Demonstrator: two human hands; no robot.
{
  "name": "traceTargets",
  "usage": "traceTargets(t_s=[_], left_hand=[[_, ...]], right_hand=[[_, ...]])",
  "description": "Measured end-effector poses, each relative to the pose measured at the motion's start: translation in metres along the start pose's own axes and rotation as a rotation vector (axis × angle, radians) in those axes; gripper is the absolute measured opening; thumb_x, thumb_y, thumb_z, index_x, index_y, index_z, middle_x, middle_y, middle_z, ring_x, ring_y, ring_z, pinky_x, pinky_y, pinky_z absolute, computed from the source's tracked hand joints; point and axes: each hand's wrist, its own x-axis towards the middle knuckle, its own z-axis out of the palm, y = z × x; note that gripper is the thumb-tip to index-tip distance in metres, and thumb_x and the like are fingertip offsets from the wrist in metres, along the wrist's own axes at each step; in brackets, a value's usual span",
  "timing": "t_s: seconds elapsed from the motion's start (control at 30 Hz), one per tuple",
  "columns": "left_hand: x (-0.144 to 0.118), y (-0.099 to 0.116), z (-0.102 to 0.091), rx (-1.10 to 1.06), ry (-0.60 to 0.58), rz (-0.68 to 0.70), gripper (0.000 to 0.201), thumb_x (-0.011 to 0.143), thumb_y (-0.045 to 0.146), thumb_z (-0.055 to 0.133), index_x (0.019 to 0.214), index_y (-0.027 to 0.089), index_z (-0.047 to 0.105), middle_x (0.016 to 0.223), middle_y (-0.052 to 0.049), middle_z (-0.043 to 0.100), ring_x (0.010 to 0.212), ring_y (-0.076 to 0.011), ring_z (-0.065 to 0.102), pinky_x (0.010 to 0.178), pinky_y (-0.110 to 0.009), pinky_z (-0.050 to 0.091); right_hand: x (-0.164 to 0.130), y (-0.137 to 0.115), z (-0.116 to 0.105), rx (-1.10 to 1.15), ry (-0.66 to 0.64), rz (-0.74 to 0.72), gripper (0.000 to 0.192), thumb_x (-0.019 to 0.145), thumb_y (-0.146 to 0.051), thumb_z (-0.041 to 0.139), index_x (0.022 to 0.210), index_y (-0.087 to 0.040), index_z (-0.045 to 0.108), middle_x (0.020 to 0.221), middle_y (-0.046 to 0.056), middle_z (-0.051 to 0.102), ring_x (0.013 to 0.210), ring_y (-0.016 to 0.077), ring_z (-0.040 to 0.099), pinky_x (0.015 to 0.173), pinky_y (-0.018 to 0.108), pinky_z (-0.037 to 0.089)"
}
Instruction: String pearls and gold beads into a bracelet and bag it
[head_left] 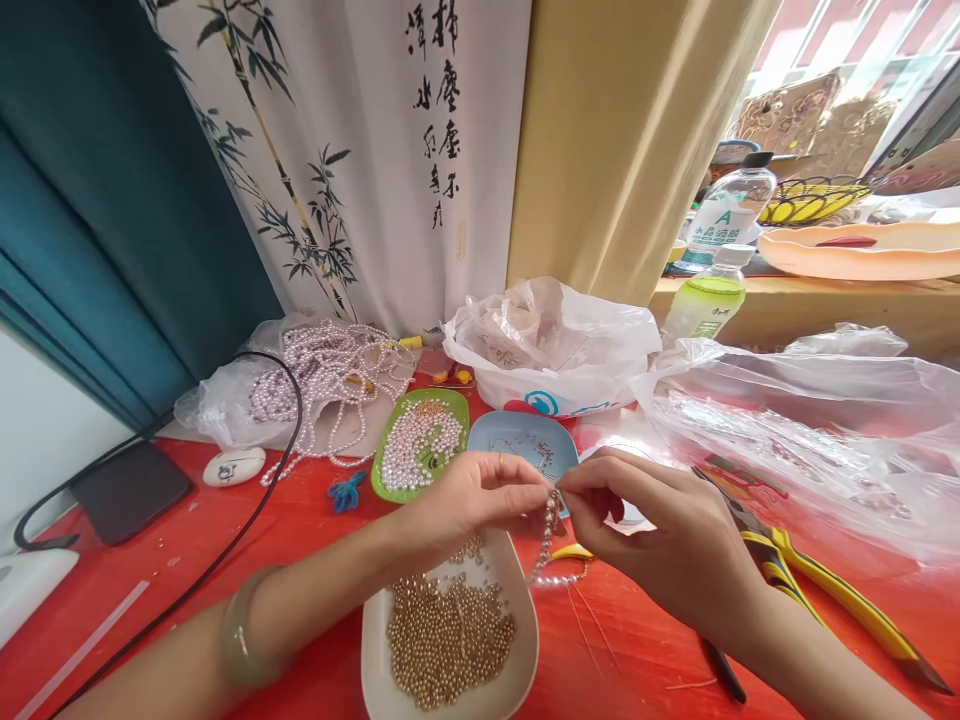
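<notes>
Over a red worktop (225, 560), the left hand (469, 500) and right hand (660, 540) meet fingertip to fingertip, each pinched shut on a short pearl strand (549, 540) dangling between them. Steady, small finger moves seem best here. A white dish of gold beads (450, 640) sits directly beneath; yellow-handled pliers (817, 585) lie right, crinkled plastic bags (810, 430) crowd behind.
</notes>
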Motion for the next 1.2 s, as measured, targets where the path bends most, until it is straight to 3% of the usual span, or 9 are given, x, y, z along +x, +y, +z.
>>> traceTargets(t_s=[0.13, 0.23, 0.47, 0.57, 0.7, 0.8, 0.93, 1.2], left_hand=[[-0.002, -0.001, -0.001, -0.043, -0.133, -0.027, 0.02, 0.067, 0.032, 0.068, 0.076, 0.013, 0.066, 0.068, -0.003, 0.064, 0.066, -0.0108, 0.059, 0.067, -0.023, 0.044], [-0.003, 0.001, -0.001, -0.001, -0.161, -0.053, 0.024, 0.063, 0.035, 0.071, 0.072, 0.013, 0.067, 0.065, -0.003, 0.064, 0.063, -0.0113, 0.059, 0.063, -0.022, 0.043], [-0.004, 0.002, 0.0, -0.044, -0.084, 0.017, 0.016, 0.056, 0.023, 0.075, 0.066, 0.015, 0.066, 0.06, 0.0, 0.063, 0.054, -0.0095, 0.055, 0.055, -0.022, 0.04], [-0.004, 0.004, 0.002, -0.016, 0.024, 0.104, 0.013, 0.058, 0.019, 0.074, 0.065, 0.015, 0.063, 0.059, 0.002, 0.06, 0.052, -0.008, 0.052, 0.053, -0.021, 0.039], [-0.005, 0.008, 0.004, 0.108, 0.182, 0.195, 0.014, 0.061, 0.02, 0.072, 0.065, 0.015, 0.06, 0.064, 0.002, 0.058, 0.058, -0.008, 0.051, 0.058, -0.021, 0.04], [-0.006, 0.008, 0.006, 0.21, 0.264, 0.252, 0.014, 0.061, 0.02, 0.072, 0.067, 0.015, 0.06, 0.07, 0.001, 0.058, 0.065, -0.009, 0.052, 0.062, -0.021, 0.04], [-0.006, 0.006, 0.008, 0.25, 0.295, 0.243, 0.022, 0.062, 0.022, 0.071, 0.081, 0.017, 0.062, 0.073, 0.001, 0.055, 0.063, -0.0096, 0.051, 0.059, -0.022, 0.041], [-0.006, 0.002, 0.009, 0.22, 0.255, 0.256, 0.012, 0.068, 0.024, 0.067, 0.072, 0.016, 0.059, 0.073, 0.001, 0.055, 0.07, -0.0106, 0.051, 0.064, -0.022, 0.042]], right_hand=[[0.002, -0.002, -0.006, 0.095, 0.017, 0.028, 0.015, 0.073, -0.01, 0.046, 0.067, -0.021, 0.054, 0.054, -0.001, 0.056, 0.046, 0.0088, 0.048, 0.042, 0.02, 0.04], [0.002, -0.004, -0.007, 0.122, 0.04, 0.02, 0.014, 0.073, -0.009, 0.048, 0.069, -0.021, 0.054, 0.055, -0.002, 0.055, 0.046, 0.0086, 0.048, 0.042, 0.019, 0.039], [-0.001, -0.008, -0.008, 0.202, 0.035, 0.094, 0.011, 0.077, -0.011, 0.05, 0.076, -0.019, 0.057, 0.06, -0.001, 0.059, 0.051, 0.0093, 0.052, 0.047, 0.021, 0.042], [-0.003, -0.008, -0.005, 0.266, 0.043, 0.247, 0.008, 0.08, -0.017, 0.049, 0.077, -0.019, 0.056, 0.059, -0.001, 0.056, 0.049, 0.0099, 0.05, 0.045, 0.022, 0.042], [-0.006, -0.009, 0.005, 0.419, -0.105, 0.427, 0.007, 0.078, -0.025, 0.051, 0.08, -0.019, 0.053, 0.051, -0.005, 0.049, 0.044, 0.0097, 0.045, 0.041, 0.022, 0.041], [-0.006, -0.01, 0.013, 0.679, -0.167, 0.56, 0.013, 0.076, -0.028, 0.054, 0.084, -0.019, 0.051, 0.056, -0.004, 0.053, 0.043, 0.0078, 0.046, 0.039, 0.021, 0.042], [-0.004, -0.008, 0.016, 0.959, -0.182, 0.693, 0.012, 0.073, -0.026, 0.056, 0.079, -0.018, 0.049, 0.061, -0.002, 0.058, 0.046, 0.0064, 0.051, 0.041, 0.018, 0.043], [-0.002, -0.009, 0.012, 0.957, -0.216, 0.779, 0.013, 0.073, -0.027, 0.056, 0.067, -0.016, 0.054, 0.052, -0.005, 0.051, 0.043, 0.0044, 0.046, 0.041, 0.015, 0.041]])
